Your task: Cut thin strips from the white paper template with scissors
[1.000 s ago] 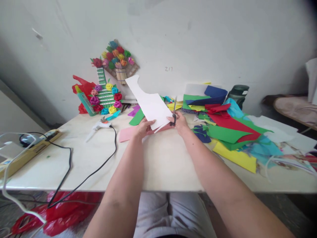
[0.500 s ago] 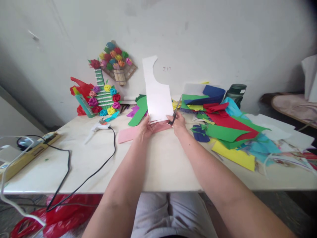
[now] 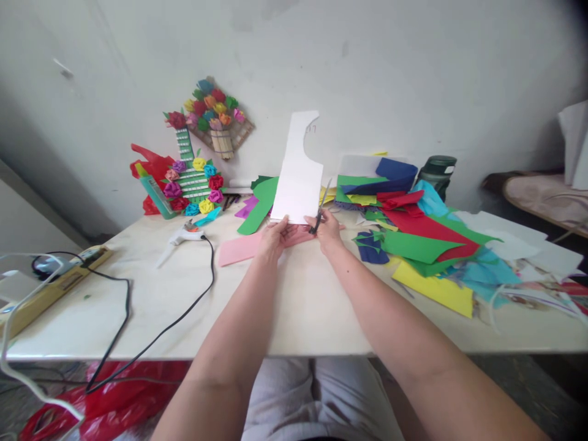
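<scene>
A cut sheet of white paper, with a curved notch in its upper right side, is held up in front of me. My left hand grips its lower left edge, thumb in front. My right hand is closed round a pair of scissors, blades pointing up beside the sheet's right edge; its thumb and fingers also touch the lower right corner. Below and behind my hands lies a strip of pink paper on the white table.
Left are a white glue gun with a black cord, a power strip and a glue bottle. A flower-trimmed green guitar shape leans at the wall. Coloured paper and a dark flask are on the right.
The white paper has tilted, its top swinging to the right and its lower edges drawing together. My left hand has shifted slightly right; the scissors remain in my right hand.
</scene>
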